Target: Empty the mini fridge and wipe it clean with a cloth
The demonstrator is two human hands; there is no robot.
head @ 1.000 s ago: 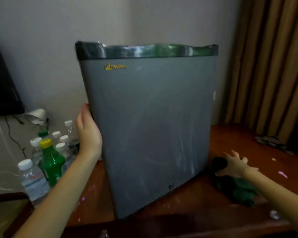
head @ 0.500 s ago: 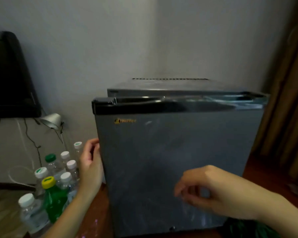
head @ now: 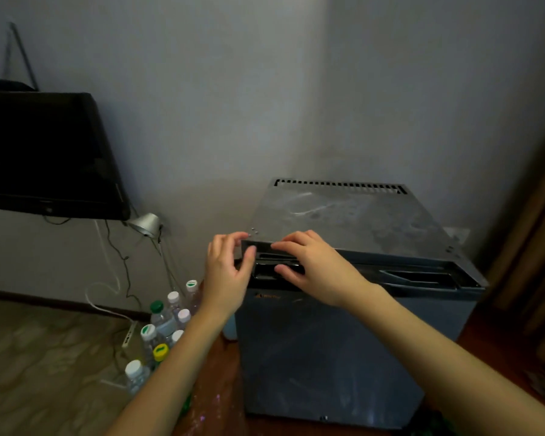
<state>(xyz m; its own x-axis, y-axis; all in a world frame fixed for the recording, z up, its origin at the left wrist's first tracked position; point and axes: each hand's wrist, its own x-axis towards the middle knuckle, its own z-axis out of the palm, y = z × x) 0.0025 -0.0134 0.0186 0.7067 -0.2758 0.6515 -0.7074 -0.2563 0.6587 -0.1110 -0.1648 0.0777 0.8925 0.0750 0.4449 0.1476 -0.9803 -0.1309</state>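
The grey mini fridge [head: 334,350] stands on the wooden table [head: 213,394] with its door against the body. My left hand [head: 225,275] grips the door's top left corner, fingertips on the fridge top, thumb on the front. My right hand [head: 315,267] is beside it, fingers over the black top strip and thumb in the handle recess, pinching that edge. A sliver of the dark green cloth [head: 434,427] shows at the bottom edge, right of the fridge. The inside of the fridge is hidden.
Several plastic bottles [head: 167,322] with white, green and yellow caps stand in a cluster left of the fridge. A black TV [head: 44,146], a small lamp [head: 145,224] and cables sit at the left wall. Brown curtains [head: 541,262] hang on the right.
The door has swung shut against the fridge. My right hand left the cloth and rose to the door's top edge; my left hand slid up from the door's side to its top corner.
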